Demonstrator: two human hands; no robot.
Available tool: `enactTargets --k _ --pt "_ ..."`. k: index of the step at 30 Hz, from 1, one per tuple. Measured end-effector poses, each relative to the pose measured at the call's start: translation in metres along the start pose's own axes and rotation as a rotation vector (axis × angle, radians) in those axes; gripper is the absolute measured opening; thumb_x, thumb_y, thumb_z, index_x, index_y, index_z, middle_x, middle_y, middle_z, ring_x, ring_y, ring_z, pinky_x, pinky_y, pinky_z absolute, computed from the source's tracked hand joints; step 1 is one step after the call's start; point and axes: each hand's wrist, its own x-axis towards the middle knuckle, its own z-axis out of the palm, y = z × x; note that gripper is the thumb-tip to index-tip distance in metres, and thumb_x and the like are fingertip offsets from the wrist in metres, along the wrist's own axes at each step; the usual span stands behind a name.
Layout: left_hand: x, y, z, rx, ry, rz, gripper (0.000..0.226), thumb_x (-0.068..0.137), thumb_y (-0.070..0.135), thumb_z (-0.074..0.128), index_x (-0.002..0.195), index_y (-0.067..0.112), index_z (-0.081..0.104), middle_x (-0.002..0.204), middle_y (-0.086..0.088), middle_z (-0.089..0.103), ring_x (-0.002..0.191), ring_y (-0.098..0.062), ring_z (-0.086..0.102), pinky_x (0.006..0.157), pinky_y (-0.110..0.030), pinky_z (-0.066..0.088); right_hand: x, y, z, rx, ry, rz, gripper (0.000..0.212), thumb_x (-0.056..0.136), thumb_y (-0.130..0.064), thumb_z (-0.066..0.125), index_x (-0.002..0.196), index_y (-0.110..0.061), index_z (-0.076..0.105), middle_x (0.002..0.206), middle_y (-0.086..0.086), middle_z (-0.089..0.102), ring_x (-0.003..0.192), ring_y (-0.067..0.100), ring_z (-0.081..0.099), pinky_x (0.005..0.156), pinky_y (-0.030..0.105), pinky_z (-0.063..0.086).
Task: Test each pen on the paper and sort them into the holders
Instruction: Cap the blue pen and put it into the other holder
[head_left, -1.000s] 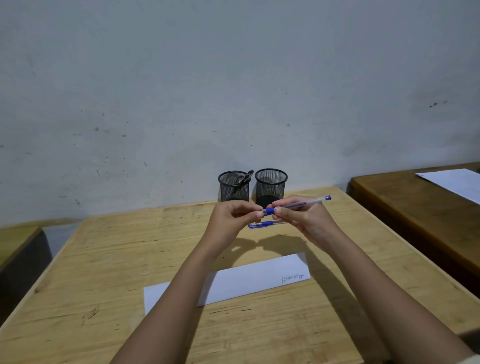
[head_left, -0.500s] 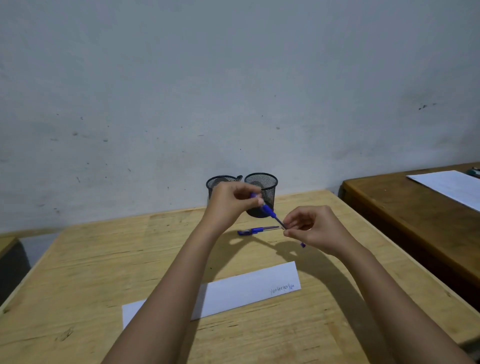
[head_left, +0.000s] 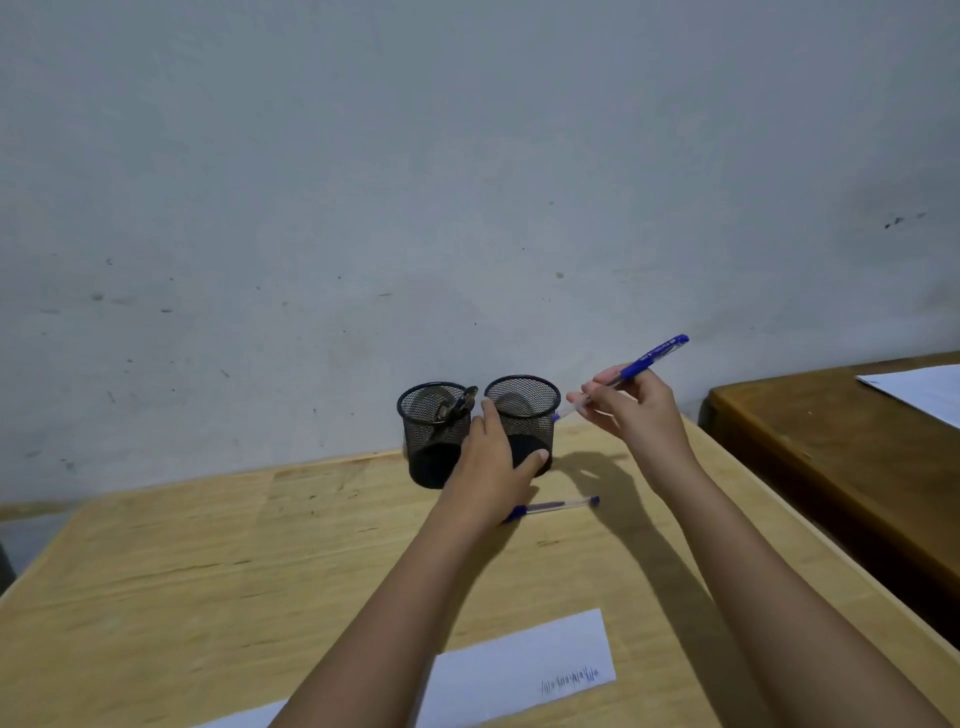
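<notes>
In the head view, your left hand (head_left: 493, 462) grasped the right holder (head_left: 524, 410), thumb on its near side, fingers between it and the left holder (head_left: 434, 441). Your right hand (head_left: 631, 413) pinched a blue pen (head_left: 652, 359), tilted, its lower end just beside that holder's rim. A second pen (head_left: 558, 505) lay on the table (head_left: 208, 571) near the holders. The paper (head_left: 519, 670) lay nearer you.

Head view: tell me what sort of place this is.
Likely a classroom or study room: a plain wooden desk, a second desk close beside it with paper, a bare scuffed wall behind.
</notes>
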Motion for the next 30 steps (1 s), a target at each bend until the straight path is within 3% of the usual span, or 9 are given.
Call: enactTargets --k 3,6,12,15,17,21,25,30 --pt "0.012 -0.004 0.004 -0.079 0.043 -0.003 0.095 0.088 0.047 0.054 0.148 0.009 -0.008 0.158 -0.008 0.006 0.145 -0.022 0.011 0.115 -0.035 0.018 0.022 0.01 0.011 -0.021 0.051 -0.015 0.013 0.083 0.001 0.062 0.078 -0.01 0.056 0.083 0.006 0.057 0.087 0.031 0.069 0.08 0.035 0.056" --pt "0.023 -0.008 0.006 -0.147 0.027 -0.015 0.097 0.087 0.051 0.054 0.148 0.012 -0.01 0.159 -0.006 0.003 0.146 -0.019 0.009 0.115 -0.032 0.016 0.037 0.024 0.019 -0.209 0.081 -0.079 0.012 0.08 -0.004 0.066 0.079 -0.015 0.061 0.081 0.005 0.064 0.086 0.026 0.068 0.082 0.035 0.055" --pt "0.036 -0.017 0.012 -0.247 0.05 0.006 0.092 0.087 0.055 0.05 0.149 0.016 -0.006 0.157 -0.006 0.016 0.143 -0.018 0.019 0.114 -0.033 0.021 0.051 0.035 0.028 -0.543 0.037 -0.116 0.005 0.079 -0.008 0.064 0.083 -0.01 0.067 0.082 0.002 0.066 0.08 0.012 0.06 0.074 0.018 0.045" --pt "0.04 -0.021 0.015 -0.242 0.058 0.02 0.086 0.089 0.054 0.047 0.149 0.02 -0.005 0.156 -0.006 0.02 0.142 -0.02 0.023 0.114 -0.036 0.025 0.055 0.033 0.029 -0.601 0.005 -0.13 0.005 0.081 -0.01 0.063 0.079 -0.009 0.068 0.074 -0.009 0.06 0.073 0.004 0.054 0.058 0.002 0.038" --pt "0.041 -0.022 0.016 -0.254 0.064 0.023 0.084 0.089 0.054 0.047 0.149 0.023 -0.004 0.155 -0.007 0.024 0.14 -0.02 0.027 0.113 -0.038 0.029 0.055 0.033 0.028 -0.632 -0.024 -0.124 0.008 0.081 -0.012 0.065 0.087 -0.009 0.069 0.077 -0.009 0.06 0.074 0.005 0.054 0.062 0.006 0.04" --pt "0.041 -0.022 0.018 -0.277 0.071 0.04 0.084 0.09 0.05 0.048 0.149 0.02 -0.003 0.156 -0.006 0.02 0.142 -0.019 0.023 0.114 -0.034 0.024 0.055 0.039 0.025 -0.606 -0.052 -0.114 0.035 0.076 -0.011 0.071 0.11 -0.009 0.062 0.105 0.009 0.063 0.097 0.016 0.057 0.083 0.024 0.043" --pt "0.04 -0.023 0.018 -0.28 0.05 0.036 0.084 0.09 0.051 0.048 0.149 0.022 -0.004 0.157 -0.006 0.018 0.143 -0.019 0.022 0.115 -0.036 0.024 0.047 0.041 0.019 -0.547 -0.045 -0.063 0.049 0.076 -0.015 0.073 0.122 -0.008 0.056 0.119 0.009 0.058 0.103 0.014 0.056 0.084 0.024 0.043" --pt "0.035 -0.02 0.011 -0.225 0.03 -0.011 0.085 0.09 0.046 0.051 0.149 0.021 -0.006 0.147 -0.015 0.036 0.135 -0.026 0.036 0.111 -0.042 0.033 0.024 0.039 0.007 -0.476 -0.033 -0.033 0.039 0.076 -0.012 0.073 0.113 -0.009 0.061 0.111 0.007 0.063 0.102 0.013 0.057 0.079 0.017 0.041"
